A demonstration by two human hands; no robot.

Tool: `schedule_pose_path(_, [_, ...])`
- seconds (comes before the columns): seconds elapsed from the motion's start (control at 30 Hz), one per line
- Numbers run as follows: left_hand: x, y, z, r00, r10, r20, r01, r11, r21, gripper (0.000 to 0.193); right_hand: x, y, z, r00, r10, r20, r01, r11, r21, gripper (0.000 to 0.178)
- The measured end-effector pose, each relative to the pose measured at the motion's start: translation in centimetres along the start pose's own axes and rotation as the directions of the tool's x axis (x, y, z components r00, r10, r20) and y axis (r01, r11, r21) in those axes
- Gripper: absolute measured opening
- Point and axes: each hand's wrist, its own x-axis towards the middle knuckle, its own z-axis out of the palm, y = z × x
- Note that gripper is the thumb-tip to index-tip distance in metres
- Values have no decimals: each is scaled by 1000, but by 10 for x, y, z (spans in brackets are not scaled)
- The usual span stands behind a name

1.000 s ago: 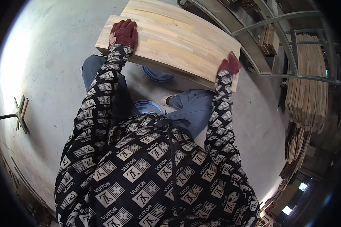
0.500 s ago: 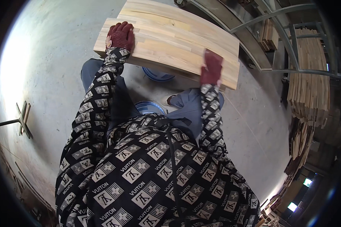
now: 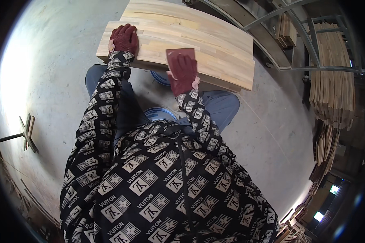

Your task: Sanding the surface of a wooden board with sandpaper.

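A pale wooden panel point(image 3: 219, 56) made of glued strips lies across the front, with another panel's edge showing offset behind it. My left hand point(image 3: 124, 39), in a dark red glove, rests flat near the panel's left end, fingers stretched out. Under my right hand point(image 3: 183, 73), gloved the same way, is a reddish-brown sheet of sandpaper point(image 3: 172, 53), held against the panel's surface near the middle of its near edge. The sheet's far edge and corners stick out past the fingers; the rest is hidden beneath the palm.
Below the panel, between my legs, sit a blue-rimmed bucket point(image 3: 161, 77) and a second one point(image 3: 160, 112) nearer me. A metal frame rack point(image 3: 290, 69) stands at the right, beside stacked boards point(image 3: 332, 87). At the left is a cross-shaped stand point(image 3: 27, 133) on the floor.
My right hand has slid left along the panel with the sandpaper, from near the right end to about the middle. My left hand stays at the left end.
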Motion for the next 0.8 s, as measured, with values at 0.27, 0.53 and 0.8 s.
schedule_pose_path(0.27, [8, 4, 0, 997, -10, 80, 14, 999, -51, 27, -74, 194, -11, 948, 190, -256, -115, 952, 284, 57])
schedule_pose_path(0.53, [11, 8, 3, 999, 41, -12, -41, 999, -22, 24, -53, 183, -10, 865, 241, -440, -363, 906, -219, 48])
schedule_pose_path(0.8, [5, 3, 3, 999, 35, 7, -35, 999, -24, 25, 12, -2, -20, 989, -40, 143, 33, 998, 54, 66])
